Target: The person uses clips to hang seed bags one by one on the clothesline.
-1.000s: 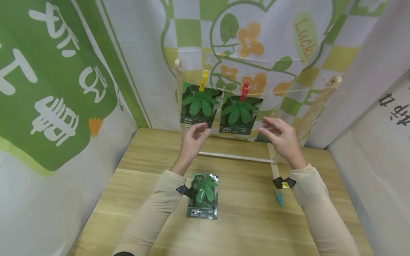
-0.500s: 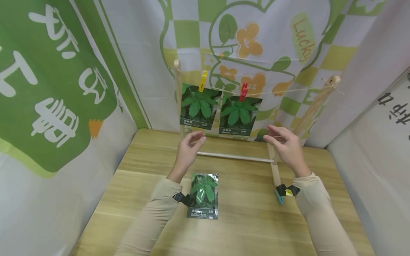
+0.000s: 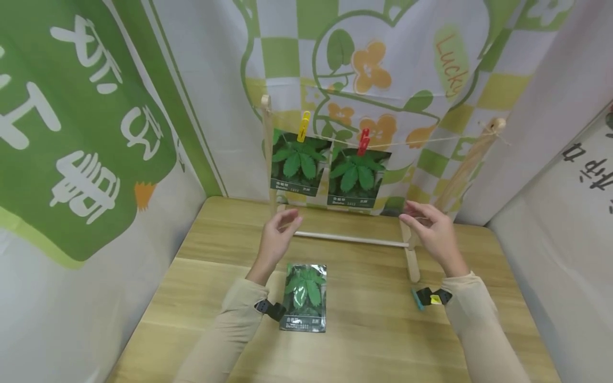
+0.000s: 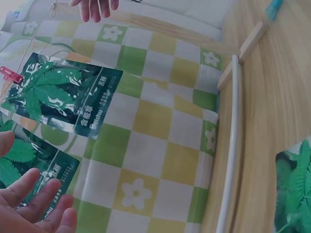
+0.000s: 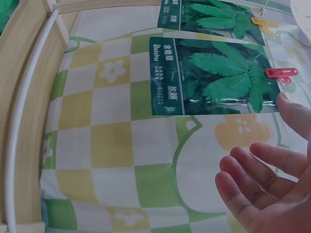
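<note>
Two green seed packets with leaf pictures hang from a string between wooden posts. A yellow clothespin [image 3: 304, 126] holds the left packet [image 3: 298, 166], a red clothespin [image 3: 364, 142] the right packet [image 3: 355, 178]. My left hand [image 3: 276, 236], fingers loosely bent and holding nothing, is below the left packet. Lower right of the other packet is my right hand [image 3: 433, 234], also empty, its fingers [image 5: 243, 194] spread and relaxed in the right wrist view. A third packet [image 3: 305, 298] lies flat on the table, beside my left wrist.
The wooden rack has a right post [image 3: 471, 162], a left post [image 3: 267, 143] and a white crossbar [image 3: 351, 239] near the table [image 3: 364, 340]. A teal clothespin [image 3: 417, 300] lies by my right wrist. A checkered cloth [image 3: 280, 56] hangs behind.
Both hands have drawn back from the hanging packets, down toward me and slightly apart. The packets and clothespins stay on the string; the packet on the table has not moved.
</note>
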`<action>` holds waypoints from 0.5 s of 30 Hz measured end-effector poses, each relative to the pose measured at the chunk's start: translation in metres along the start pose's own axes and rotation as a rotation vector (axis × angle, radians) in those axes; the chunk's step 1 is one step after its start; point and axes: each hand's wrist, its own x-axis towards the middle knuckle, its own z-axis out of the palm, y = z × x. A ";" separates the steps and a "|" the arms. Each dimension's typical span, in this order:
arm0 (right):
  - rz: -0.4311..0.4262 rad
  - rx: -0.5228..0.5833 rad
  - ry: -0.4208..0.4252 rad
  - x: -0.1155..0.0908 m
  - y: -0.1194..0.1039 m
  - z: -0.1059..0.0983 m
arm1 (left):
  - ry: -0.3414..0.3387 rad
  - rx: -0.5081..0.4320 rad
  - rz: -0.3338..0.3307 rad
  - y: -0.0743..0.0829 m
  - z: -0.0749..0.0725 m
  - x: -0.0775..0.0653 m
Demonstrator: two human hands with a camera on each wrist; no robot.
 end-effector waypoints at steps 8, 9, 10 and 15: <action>0.063 -0.016 -0.002 -0.011 0.012 -0.004 | 0.016 0.025 -0.002 -0.013 -0.001 -0.005; 0.074 -0.015 -0.004 -0.013 0.014 -0.004 | 0.018 0.030 -0.007 -0.016 -0.002 -0.005; 0.082 -0.019 -0.006 -0.014 0.017 -0.004 | 0.019 0.035 -0.014 -0.018 -0.002 -0.006; 0.112 -0.035 -0.004 -0.022 0.029 -0.003 | 0.010 0.048 -0.034 -0.027 -0.005 -0.006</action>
